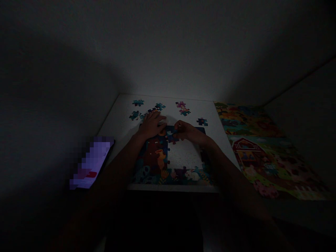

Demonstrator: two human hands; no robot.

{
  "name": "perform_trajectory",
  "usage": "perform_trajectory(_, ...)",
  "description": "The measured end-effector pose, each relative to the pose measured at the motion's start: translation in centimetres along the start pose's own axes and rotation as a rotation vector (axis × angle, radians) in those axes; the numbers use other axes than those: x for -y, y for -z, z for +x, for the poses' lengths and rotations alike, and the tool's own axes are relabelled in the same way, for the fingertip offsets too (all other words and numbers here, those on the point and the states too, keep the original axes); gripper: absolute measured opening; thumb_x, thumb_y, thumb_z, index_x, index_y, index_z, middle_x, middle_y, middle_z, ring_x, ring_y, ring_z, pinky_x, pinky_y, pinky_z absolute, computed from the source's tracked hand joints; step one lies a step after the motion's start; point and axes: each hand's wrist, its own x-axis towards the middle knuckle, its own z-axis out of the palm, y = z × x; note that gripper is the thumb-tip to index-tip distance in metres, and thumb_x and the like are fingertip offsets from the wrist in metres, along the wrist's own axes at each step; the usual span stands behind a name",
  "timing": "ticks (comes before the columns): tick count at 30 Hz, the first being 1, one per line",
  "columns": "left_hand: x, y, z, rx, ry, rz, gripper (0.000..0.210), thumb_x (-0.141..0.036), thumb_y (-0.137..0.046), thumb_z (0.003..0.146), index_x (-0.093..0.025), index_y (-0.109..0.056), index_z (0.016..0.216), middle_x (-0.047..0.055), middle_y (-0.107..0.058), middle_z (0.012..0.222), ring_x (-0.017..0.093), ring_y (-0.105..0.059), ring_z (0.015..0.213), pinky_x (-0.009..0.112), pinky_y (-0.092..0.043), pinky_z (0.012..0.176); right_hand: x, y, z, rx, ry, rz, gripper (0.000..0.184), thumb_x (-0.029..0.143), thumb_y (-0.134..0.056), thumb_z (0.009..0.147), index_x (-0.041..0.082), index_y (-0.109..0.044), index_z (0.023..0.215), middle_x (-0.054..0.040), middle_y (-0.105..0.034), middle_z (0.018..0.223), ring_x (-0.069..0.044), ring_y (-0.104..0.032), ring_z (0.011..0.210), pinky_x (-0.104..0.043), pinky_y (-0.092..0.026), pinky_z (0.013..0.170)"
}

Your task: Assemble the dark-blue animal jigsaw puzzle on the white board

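A partly assembled jigsaw puzzle (pixel 149 159) lies on the white table, with a brown bear on its left side and a white rabbit along the bottom. Bare table shows through the gap in its middle right. My left hand (pixel 153 125) rests palm down, fingers spread, over the puzzle's upper left edge and close to loose pieces. Fingers of my right hand (pixel 187 131) are bent and pinched at a dark blue puzzle piece (pixel 172 139) by the top of the gap. The fingertips partly cover that piece.
Loose puzzle pieces lie toward the back, among them a teal piece (pixel 138 102), a pink piece (pixel 180 104) and a dark piece (pixel 202 121). A lit phone (pixel 96 164) is at left. On the right are an animal picture (pixel 244 120) and a farm picture (pixel 275 168). Light is dim.
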Motion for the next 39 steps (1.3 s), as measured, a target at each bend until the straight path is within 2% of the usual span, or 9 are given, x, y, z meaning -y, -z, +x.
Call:
perform_trajectory(3, 0.0, 0.0, 0.0, -0.011, 0.000, 0.005, 0.039, -0.043, -0.049, 0.095, -0.027, -0.061, 0.128, 0.008, -0.046, 0.149, 0.028, -0.034, 0.141, 0.049, -0.025, 0.117, 0.1, 0.0, -0.1, 0.019, 0.013, -0.011, 0.031, 0.025, -0.072, 0.071, 0.023, -0.049, 0.091, 0.0001, -0.065, 0.079, -0.013, -0.055, 0.064, -0.027, -0.037, 0.052)
perform_trajectory(7, 0.0, 0.0, 0.0, -0.024, -0.008, -0.001, 0.039, -0.041, -0.049, 0.095, -0.025, -0.061, 0.128, 0.009, -0.047, 0.147, 0.028, -0.036, 0.140, 0.048, -0.027, 0.116, 0.6, -0.3, -0.4, 0.095, 0.028, -0.036, 0.033, 0.024, -0.069, 0.074, 0.022, -0.055, 0.104, -0.0008, -0.065, 0.086, -0.015, -0.058, 0.070, -0.028, -0.041, 0.057)
perform_trajectory(11, 0.0, -0.1, 0.1, -0.016, 0.000, -0.009, 0.040, -0.041, -0.049, 0.094, -0.025, -0.061, 0.129, 0.008, -0.047, 0.147, 0.027, -0.035, 0.141, 0.047, -0.026, 0.117, 0.8, -0.8, -1.5, 0.120, -0.010, -0.073, 0.027, 0.023, -0.069, 0.072, 0.020, -0.059, 0.097, -0.0013, -0.064, 0.089, -0.014, -0.059, 0.075, -0.028, -0.046, 0.064)
perform_trajectory(16, 0.2, -0.2, 0.1, -0.018, -0.008, -0.018, 0.041, -0.043, -0.050, 0.094, -0.025, -0.061, 0.128, 0.008, -0.047, 0.147, 0.027, -0.035, 0.141, 0.047, -0.027, 0.115, -0.2, -1.3, -3.3, 0.137, -0.038, -0.117, 0.024, 0.022, -0.069, 0.074, 0.020, -0.056, 0.094, 0.0010, -0.060, 0.084, -0.013, -0.058, 0.074, -0.027, -0.047, 0.066)
perform_trajectory(22, 0.2, -0.2, 0.0, -0.031, -0.014, -0.028, 0.041, -0.044, -0.049, 0.094, -0.025, -0.062, 0.127, 0.008, -0.047, 0.147, 0.028, -0.035, 0.140, 0.047, -0.026, 0.115, 0.3, -2.0, -3.9, 0.175, -0.015, -0.174, 0.036, 0.020, -0.066, 0.078, 0.022, -0.060, 0.114, -0.0005, -0.063, 0.094, -0.014, -0.060, 0.081, -0.027, -0.048, 0.072)
perform_trajectory(30, 0.2, -0.2, 0.1, -0.027, -0.013, -0.020, 0.041, -0.043, -0.049, 0.094, -0.025, -0.061, 0.128, 0.008, -0.047, 0.147, 0.027, -0.035, 0.140, 0.046, -0.026, 0.116, 0.2, -2.4, -3.9, 0.225, -0.067, -0.078, 0.028, 0.018, -0.064, 0.076, 0.020, -0.056, 0.103, 0.0015, -0.062, 0.085, -0.010, -0.060, 0.067, -0.024, -0.047, 0.062)
perform_trajectory(39, 0.3, -0.3, 0.1, -0.032, -0.018, -0.032, 0.041, -0.043, -0.049, 0.094, -0.025, -0.061, 0.129, 0.008, -0.047, 0.147, 0.027, -0.034, 0.141, 0.046, -0.026, 0.116, 1.0, -2.2, -4.1, 0.291, -0.056, -0.159, 0.031, 0.013, -0.061, 0.075, 0.018, -0.061, 0.106, 0.0006, -0.063, 0.082, -0.011, -0.057, 0.070, -0.023, -0.044, 0.063)
